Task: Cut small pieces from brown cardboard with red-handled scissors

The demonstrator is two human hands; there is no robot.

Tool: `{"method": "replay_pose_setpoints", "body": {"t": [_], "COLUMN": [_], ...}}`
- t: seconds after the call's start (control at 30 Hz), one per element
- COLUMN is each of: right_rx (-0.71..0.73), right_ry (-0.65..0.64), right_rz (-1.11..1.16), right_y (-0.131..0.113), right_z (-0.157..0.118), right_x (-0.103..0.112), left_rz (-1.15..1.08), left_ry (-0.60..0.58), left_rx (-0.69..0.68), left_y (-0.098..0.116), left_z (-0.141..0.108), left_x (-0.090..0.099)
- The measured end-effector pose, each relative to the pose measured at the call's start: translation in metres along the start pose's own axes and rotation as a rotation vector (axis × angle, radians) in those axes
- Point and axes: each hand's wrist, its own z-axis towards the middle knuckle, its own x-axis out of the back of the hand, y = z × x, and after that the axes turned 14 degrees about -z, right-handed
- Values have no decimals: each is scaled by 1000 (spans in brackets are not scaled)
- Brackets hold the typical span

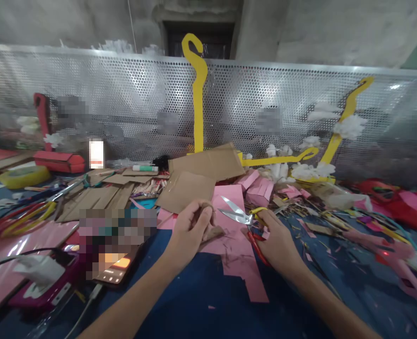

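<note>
My left hand [196,220] is closed in a pinch, with a small brown piece, seemingly cardboard, mostly hidden by the fingers. In my right hand [274,238] are scissors [235,213] with one yellow and one red handle. Their blades are parted and point left toward the left fingertips, apart from them. Below both hands lies cut pink paper [241,256], with dark scraps strewn over it. A brown cardboard scrap [214,232] shows just under my left hand. Larger cardboard pieces [187,190] rest behind it.
Yellow hook-topped shapes [198,108] stand before a perforated metal panel [130,103]. At right are a pink glue gun [388,252] and white fluffy pieces [349,127]. A phone [114,268], a purple power strip [49,287] with cables and a tape roll [24,176] occupy the left.
</note>
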Motion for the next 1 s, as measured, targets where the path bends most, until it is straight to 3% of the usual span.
{"method": "replay_pose_setpoints", "body": {"t": [0.13, 0.3, 0.53, 0.7, 0.9, 1.0], "right_rx": [-13, -114, -40, 5, 7, 8], "right_ry": [-10, -54, -10, -12, -35, -51], "right_rz": [0, 10, 26, 20, 1, 31], "right_y": [-9, -10, -15, -17, -21, -24], "right_z": [-3, -4, -3, -6, -8, -9], "right_x": [3, 6, 16, 11, 11, 13], "left_rz": [-68, 2, -50, -175, -160, -131], "left_ry": [16, 115, 272, 263, 266, 239], "left_rx": [32, -10, -96, -83, -67, 12], "left_y": [-1, 2, -5, -13, -8, -3], "left_z": [-2, 1, 13, 16, 16, 13], "left_x": [0, 1, 9, 16, 14, 11]}}
